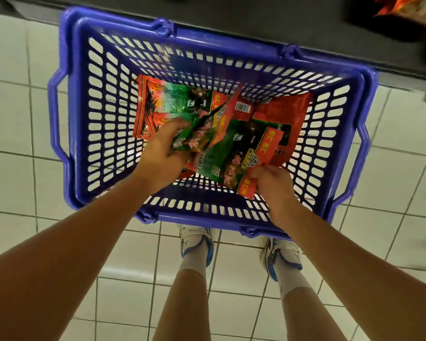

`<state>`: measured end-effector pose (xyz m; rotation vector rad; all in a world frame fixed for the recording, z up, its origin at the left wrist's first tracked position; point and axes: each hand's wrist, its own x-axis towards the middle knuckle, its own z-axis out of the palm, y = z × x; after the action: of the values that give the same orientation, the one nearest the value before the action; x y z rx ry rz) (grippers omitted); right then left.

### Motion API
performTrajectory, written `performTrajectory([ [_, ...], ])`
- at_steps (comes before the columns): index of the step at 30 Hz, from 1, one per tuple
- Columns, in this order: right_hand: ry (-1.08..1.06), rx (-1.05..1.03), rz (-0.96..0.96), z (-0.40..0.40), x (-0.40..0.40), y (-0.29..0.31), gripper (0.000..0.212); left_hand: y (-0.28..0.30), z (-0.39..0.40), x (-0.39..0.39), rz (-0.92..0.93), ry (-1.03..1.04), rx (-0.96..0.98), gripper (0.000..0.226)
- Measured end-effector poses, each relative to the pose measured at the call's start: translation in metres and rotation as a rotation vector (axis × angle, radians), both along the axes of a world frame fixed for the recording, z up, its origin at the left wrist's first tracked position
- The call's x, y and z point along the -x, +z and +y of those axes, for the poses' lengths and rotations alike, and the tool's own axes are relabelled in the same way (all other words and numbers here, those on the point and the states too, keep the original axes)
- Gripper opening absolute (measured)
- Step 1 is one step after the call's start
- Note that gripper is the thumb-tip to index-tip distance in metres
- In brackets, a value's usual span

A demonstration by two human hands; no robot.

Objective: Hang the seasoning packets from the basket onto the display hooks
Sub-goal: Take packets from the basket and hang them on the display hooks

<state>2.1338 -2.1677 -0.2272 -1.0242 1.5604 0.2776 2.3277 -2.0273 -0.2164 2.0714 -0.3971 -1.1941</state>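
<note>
Blue plastic makes the basket (67,119), which stands on the white tiled floor (15,183) just in front of your shoes (197,244). Its walls are full of slots, and its far rim, at 12 o'clock, lies against the dark base of a shelf unit (256,18).

Several red and green seasoning packets (280,112) lie in the basket. One flat packet (167,99) rests at about 10 o'clock on the basket bottom, and more red ones lie toward 2 o'clock.

Your left hand (162,153) is inside the basket, a little to 9 o'clock from its middle. Its grip is closed around the lower edge of a tilted packet (202,134), with the thumb on top and the fingers below.

Your right hand (271,183) is at about 5 o'clock, near the close wall. Its fingers are curled, and its grip pinches the red corner of a larger packet (234,158) that lies between your two hands. The two held packets overlap in the middle.

At 1 o'clock, in the top corner of the view, a blurred orange packet (399,6) shows on the shelf unit.
</note>
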Motion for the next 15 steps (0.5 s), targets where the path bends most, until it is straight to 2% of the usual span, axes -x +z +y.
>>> performTrajectory([
  [4,-0.267,-0.262,-0.304,-0.005,-0.025,0.049,0.017,0.012,-0.002,0.014,0.086,-0.115,-0.060,0.056],
  [7,-0.413,-0.417,-0.400,-0.018,-0.044,0.077,0.016,0.024,-0.002,0.030,0.214,-0.188,-0.094,0.064],
  [9,-0.536,-0.488,-0.408,-0.025,-0.056,0.093,0.011,0.032,-0.001,0.039,0.294,-0.113,-0.072,0.068],
  [11,-0.596,-0.540,-0.430,-0.029,-0.064,0.106,0.007,0.045,-0.008,0.048,0.282,0.007,-0.039,0.059],
  [15,-0.470,-0.582,-0.494,-0.031,-0.072,0.130,0.019,0.070,-0.023,0.054,0.295,0.249,0.090,0.025],
])
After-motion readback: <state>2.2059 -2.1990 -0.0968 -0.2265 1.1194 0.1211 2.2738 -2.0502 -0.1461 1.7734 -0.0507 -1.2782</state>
